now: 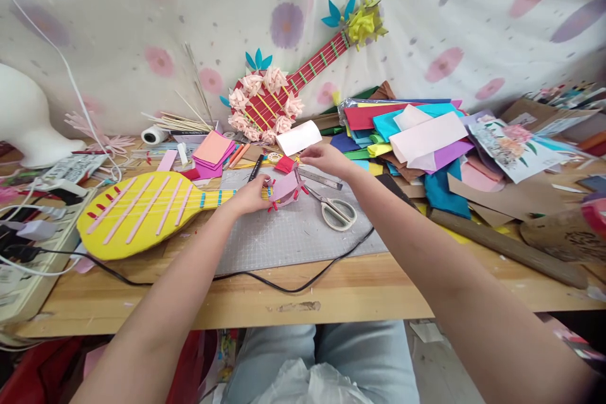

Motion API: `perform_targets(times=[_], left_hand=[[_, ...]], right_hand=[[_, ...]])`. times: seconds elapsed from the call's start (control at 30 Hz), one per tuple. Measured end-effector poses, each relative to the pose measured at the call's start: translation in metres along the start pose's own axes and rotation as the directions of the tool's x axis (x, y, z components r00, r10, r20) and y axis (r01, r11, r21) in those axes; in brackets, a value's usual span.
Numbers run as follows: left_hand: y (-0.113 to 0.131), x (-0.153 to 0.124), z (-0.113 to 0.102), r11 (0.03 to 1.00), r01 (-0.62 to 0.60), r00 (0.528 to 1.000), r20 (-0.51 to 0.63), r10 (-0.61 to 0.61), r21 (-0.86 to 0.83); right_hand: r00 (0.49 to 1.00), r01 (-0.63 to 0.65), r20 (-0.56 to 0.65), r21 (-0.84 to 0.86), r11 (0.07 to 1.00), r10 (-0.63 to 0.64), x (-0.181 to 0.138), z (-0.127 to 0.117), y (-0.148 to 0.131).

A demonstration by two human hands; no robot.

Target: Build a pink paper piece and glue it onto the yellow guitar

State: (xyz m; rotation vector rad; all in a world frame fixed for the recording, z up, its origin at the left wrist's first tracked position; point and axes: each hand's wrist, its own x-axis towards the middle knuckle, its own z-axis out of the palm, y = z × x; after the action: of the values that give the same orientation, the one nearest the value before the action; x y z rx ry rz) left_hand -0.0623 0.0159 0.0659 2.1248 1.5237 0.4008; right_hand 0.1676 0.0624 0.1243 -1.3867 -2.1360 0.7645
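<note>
A yellow cardboard toy guitar (142,218) lies on the table, with pink strips and pale strings on its body and blue bands on its neck. My left hand (252,194) is closed around the neck, close to the pink head (285,188) with its red pegs. Above that head, my right hand (324,160) has its fingertips pinched together; what is between them, if anything, is too small to make out. A red paper piece (285,165) sits just left of those fingertips. Grey-handled scissors (337,213) and a metal ruler (322,178) lie to the right on the grey cutting mat (265,246).
A red toy guitar with pink paper flowers (265,101) leans against the curtain. Coloured paper sheets (407,126) pile up at right, beside a brown stick (509,249). A black cable (293,289) crosses the front; a power strip (45,265) stands at left. A black marker (256,167) lies behind my left hand.
</note>
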Motion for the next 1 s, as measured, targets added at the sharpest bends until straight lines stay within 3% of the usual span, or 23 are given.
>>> perform_targets(times=[0.17,0.23,0.3,0.37,0.43,0.5,0.57,0.67,0.77,0.87,1.0], left_hand=[[-0.002,-0.001,-0.003,0.998,-0.063,0.998,-0.018,0.063,-0.006],[-0.002,-0.001,-0.002,0.998,-0.060,0.998,-0.009,0.060,-0.004],[-0.003,0.000,-0.002,0.999,-0.049,0.999,0.005,0.049,-0.001],[-0.003,-0.001,-0.003,0.998,-0.058,0.998,0.014,0.058,0.003],[-0.003,-0.003,-0.005,0.998,-0.057,0.998,0.014,0.057,0.035],[-0.004,-0.005,-0.006,0.996,-0.023,1.000,0.013,0.022,0.087],[-0.005,-0.006,-0.007,0.993,0.003,1.000,0.017,-0.005,0.119],[-0.008,-0.006,-0.005,0.994,-0.038,0.999,0.008,0.037,0.100],[-0.009,-0.004,-0.002,0.995,-0.053,0.998,-0.015,0.054,0.082],[-0.009,-0.003,0.000,0.995,-0.043,0.999,-0.024,0.045,0.085],[-0.006,-0.004,0.001,0.993,-0.037,0.999,-0.031,0.040,0.115]], right_hand=[[0.987,-0.140,0.103,0.199,0.970,0.121,-0.015,0.025,0.009],[0.977,-0.180,0.147,0.188,0.966,0.153,-0.013,0.029,0.004],[0.980,-0.173,0.114,0.075,0.982,0.164,-0.009,0.029,-0.004],[0.997,-0.080,-0.007,-0.134,0.988,0.079,-0.006,0.027,-0.015],[0.988,0.117,-0.052,-0.374,0.920,-0.147,-0.005,0.026,-0.026],[0.939,0.322,0.080,-0.547,0.773,-0.334,-0.007,0.028,-0.035],[0.891,0.446,0.253,-0.644,0.621,-0.377,-0.008,0.035,-0.043],[0.872,0.490,0.398,-0.723,0.487,-0.287,-0.005,0.048,-0.050],[0.873,0.485,0.442,-0.743,0.462,-0.206,0.000,0.056,-0.055],[0.871,0.492,0.426,-0.736,0.466,-0.247,0.003,0.051,-0.061],[0.878,0.470,0.318,-0.714,0.519,-0.359,0.004,0.025,-0.062]])
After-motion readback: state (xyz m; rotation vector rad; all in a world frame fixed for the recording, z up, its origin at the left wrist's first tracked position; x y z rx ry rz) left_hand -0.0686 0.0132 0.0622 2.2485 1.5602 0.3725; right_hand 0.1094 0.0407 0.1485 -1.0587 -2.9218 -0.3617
